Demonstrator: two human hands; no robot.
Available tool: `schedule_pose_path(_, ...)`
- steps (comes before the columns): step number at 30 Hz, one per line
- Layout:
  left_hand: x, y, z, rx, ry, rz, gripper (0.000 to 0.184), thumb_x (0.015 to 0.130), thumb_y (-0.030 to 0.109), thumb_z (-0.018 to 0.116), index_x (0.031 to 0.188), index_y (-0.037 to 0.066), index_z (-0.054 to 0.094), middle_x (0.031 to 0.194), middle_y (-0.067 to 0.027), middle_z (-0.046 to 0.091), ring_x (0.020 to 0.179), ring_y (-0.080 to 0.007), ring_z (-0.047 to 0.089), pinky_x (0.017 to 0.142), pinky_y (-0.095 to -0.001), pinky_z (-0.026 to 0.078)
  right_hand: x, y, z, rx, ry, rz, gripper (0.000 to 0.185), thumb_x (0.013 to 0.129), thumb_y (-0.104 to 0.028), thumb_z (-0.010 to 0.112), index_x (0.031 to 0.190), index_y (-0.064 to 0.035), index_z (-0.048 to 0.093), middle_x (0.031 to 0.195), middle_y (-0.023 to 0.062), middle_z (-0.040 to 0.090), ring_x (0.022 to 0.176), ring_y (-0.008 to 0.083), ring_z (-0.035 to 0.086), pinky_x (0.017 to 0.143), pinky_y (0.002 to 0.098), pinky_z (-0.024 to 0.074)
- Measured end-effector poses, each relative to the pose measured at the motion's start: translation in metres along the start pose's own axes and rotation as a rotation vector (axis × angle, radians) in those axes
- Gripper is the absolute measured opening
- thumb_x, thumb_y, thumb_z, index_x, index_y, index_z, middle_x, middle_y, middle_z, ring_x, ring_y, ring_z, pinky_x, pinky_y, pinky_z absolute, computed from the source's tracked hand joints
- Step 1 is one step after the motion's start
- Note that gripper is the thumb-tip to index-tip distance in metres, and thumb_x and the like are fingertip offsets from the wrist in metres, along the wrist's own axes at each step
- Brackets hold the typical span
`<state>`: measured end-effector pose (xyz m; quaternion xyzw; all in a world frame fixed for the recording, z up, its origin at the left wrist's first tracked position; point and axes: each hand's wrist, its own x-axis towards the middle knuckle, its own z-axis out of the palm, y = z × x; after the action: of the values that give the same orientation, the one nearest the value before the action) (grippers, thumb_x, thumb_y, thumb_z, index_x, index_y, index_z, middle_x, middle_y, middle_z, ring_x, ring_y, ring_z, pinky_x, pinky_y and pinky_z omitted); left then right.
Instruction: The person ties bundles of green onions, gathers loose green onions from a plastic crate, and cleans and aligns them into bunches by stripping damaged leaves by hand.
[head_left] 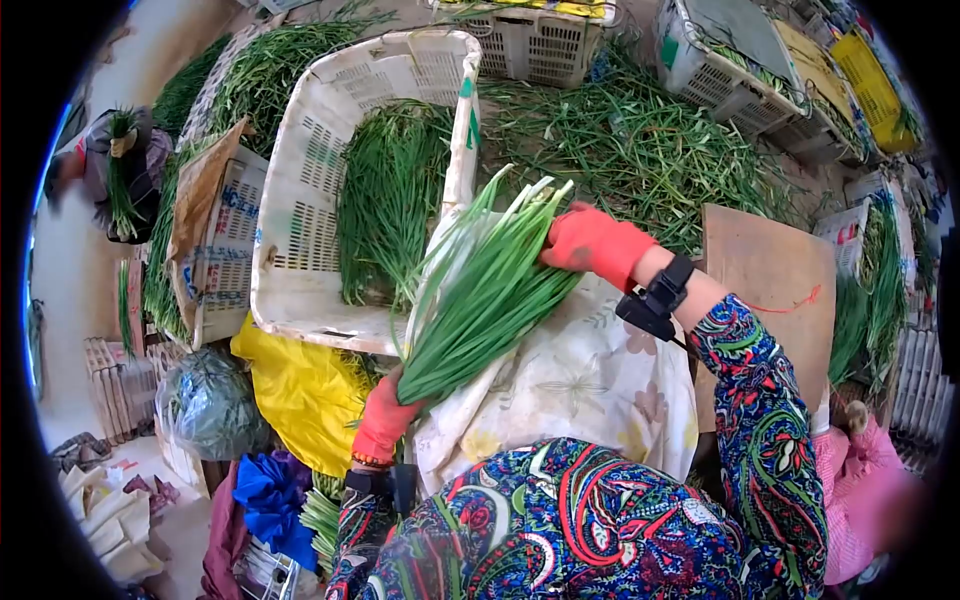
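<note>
A thick bunch of green chives [490,295] lies slanted across both my hands, its pale stem ends pointing up and away. My right hand [597,242], in a red glove, grips the bunch near the stem ends. Down at the leafy end, my left hand [383,418], also red-gloved, is closed around the tips; its fingers are partly hidden by the leaves. Just beyond the bunch stands a white plastic crate [300,245] with more chives [390,195] inside. A pale floral cloth [610,370] covers my lap beneath the bunch.
Loose chive leaves [640,150] litter the floor ahead. A brown board [768,300] lies at right. Full crates [725,65] stand at the back, with another crate [228,250] at left. Other people [858,490] sit at right and at far left, one holding chives [120,185].
</note>
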<state>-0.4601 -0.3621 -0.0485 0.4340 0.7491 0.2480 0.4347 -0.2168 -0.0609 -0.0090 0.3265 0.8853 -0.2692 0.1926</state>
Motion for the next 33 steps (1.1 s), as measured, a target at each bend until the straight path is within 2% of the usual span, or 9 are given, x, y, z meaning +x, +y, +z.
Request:
schedule_pose_path(2, 0.002, -0.010, 0.000, 0.049, -0.001, 0.012, 0.066, 0.063, 0.023, 0.073, 0.120, 0.002, 0.046, 0.099, -0.0175, 0.060, 0.094, -0.0272, 0.059, 0.079, -0.0322, 0.046, -0.015, -0.013, -0.029, 0.146, -0.204, 0.048, 0.030, 0.078, -0.030, 0.051, 0.100, -0.0124, 0.061, 0.095, 0.0047, 0.062, 0.093, 0.0215, 0.056, 0.085, 0.0331, 0.0404)
schedule_pose_path(6, 0.003, -0.023, 0.002, 0.106, 0.006, 0.002, 0.066, 0.063, 0.023, 0.072, 0.121, 0.004, 0.046, 0.100, -0.0178, 0.060, 0.094, -0.0277, 0.059, 0.079, -0.0327, 0.046, -0.031, -0.009, -0.032, 0.649, -0.172, -0.203, 0.034, 0.077, -0.023, 0.054, 0.106, -0.0055, 0.059, 0.093, 0.0052, 0.064, 0.083, 0.0156, 0.058, 0.078, 0.0279, 0.0434)
schedule_pose_path(9, 0.004, -0.016, 0.001, 0.069, -0.031, -0.051, 0.066, 0.063, 0.021, 0.072, 0.121, 0.004, 0.046, 0.101, -0.0177, 0.060, 0.094, -0.0279, 0.059, 0.078, -0.0330, 0.046, -0.031, -0.011, -0.027, 0.663, -0.236, -0.080, 0.030, 0.077, -0.018, 0.054, 0.103, -0.0054, 0.058, 0.093, 0.0050, 0.063, 0.085, 0.0170, 0.056, 0.079, 0.0278, 0.0419)
schedule_pose_path(14, 0.001, 0.003, -0.009, 0.069, -0.010, 0.002, 0.061, 0.064, 0.018, 0.070, 0.119, 0.003, 0.047, 0.099, -0.0167, 0.060, 0.093, -0.0264, 0.059, 0.079, -0.0318, 0.046, -0.010, -0.005, 0.012, 0.412, 0.173, -0.112, 0.025, 0.078, -0.022, 0.054, 0.098, -0.0087, 0.059, 0.093, 0.0137, 0.062, 0.087, 0.0310, 0.058, 0.076, 0.0360, 0.0455)
schedule_pose_path(21, 0.016, 0.022, -0.056, 0.045, -0.041, 0.073, 0.054, 0.068, 0.012, 0.068, 0.118, 0.004, 0.049, 0.097, -0.0143, 0.062, 0.090, -0.0206, 0.060, 0.078, -0.0295, 0.046, 0.020, 0.011, 0.032, 0.075, 0.602, -0.052, 0.014, 0.078, -0.020, 0.052, 0.087, -0.0104, 0.052, 0.077, 0.0108, 0.060, 0.071, 0.0332, 0.058, 0.061, 0.0424, 0.0452)
schedule_pose_path(25, 0.028, 0.069, -0.113, 0.289, -0.052, 0.203, 0.054, 0.066, 0.013, 0.070, 0.115, 0.004, 0.050, 0.096, -0.0149, 0.062, 0.090, -0.0229, 0.061, 0.077, -0.0308, 0.046, 0.036, 0.035, 0.023, 0.056, 0.786, -0.008, 0.011, 0.076, -0.018, 0.052, 0.083, -0.0100, 0.051, 0.072, 0.0114, 0.059, 0.068, 0.0333, 0.057, 0.059, 0.0417, 0.0449)
schedule_pose_path(28, 0.034, 0.151, -0.144, 0.578, -0.004, 0.107, 0.055, 0.065, 0.012, 0.071, 0.114, 0.000, 0.050, 0.092, -0.0162, 0.062, 0.088, -0.0215, 0.061, 0.075, -0.0300, 0.047, 0.033, 0.044, 0.005, 0.054, 0.858, 0.027, 0.009, 0.078, -0.016, 0.048, 0.084, -0.0097, 0.051, 0.075, 0.0135, 0.059, 0.070, 0.0354, 0.057, 0.060, 0.0420, 0.0453)
schedule_pose_path(30, 0.037, 0.184, -0.172, 0.622, 0.053, 0.279, 0.057, 0.064, 0.011, 0.072, 0.115, 0.000, 0.050, 0.091, -0.0162, 0.062, 0.084, -0.0217, 0.062, 0.073, -0.0294, 0.048, 0.031, 0.059, -0.003, 0.052, 0.878, 0.195, 0.011, 0.080, -0.016, 0.045, 0.084, -0.0096, 0.052, 0.079, 0.0157, 0.060, 0.072, 0.0371, 0.057, 0.061, 0.0434, 0.0459)
schedule_pose_path(33, 0.048, 0.236, -0.219, 0.604, 0.042, 0.160, 0.058, 0.062, 0.002, 0.067, 0.117, -0.001, 0.049, 0.085, -0.0111, 0.063, 0.072, -0.0127, 0.060, 0.067, -0.0264, 0.047, 0.014, 0.124, 0.001, -0.039, 0.905, 0.362, 0.011, 0.081, -0.014, 0.043, 0.083, -0.0083, 0.053, 0.083, 0.0169, 0.060, 0.075, 0.0367, 0.058, 0.060, 0.0431, 0.0470)
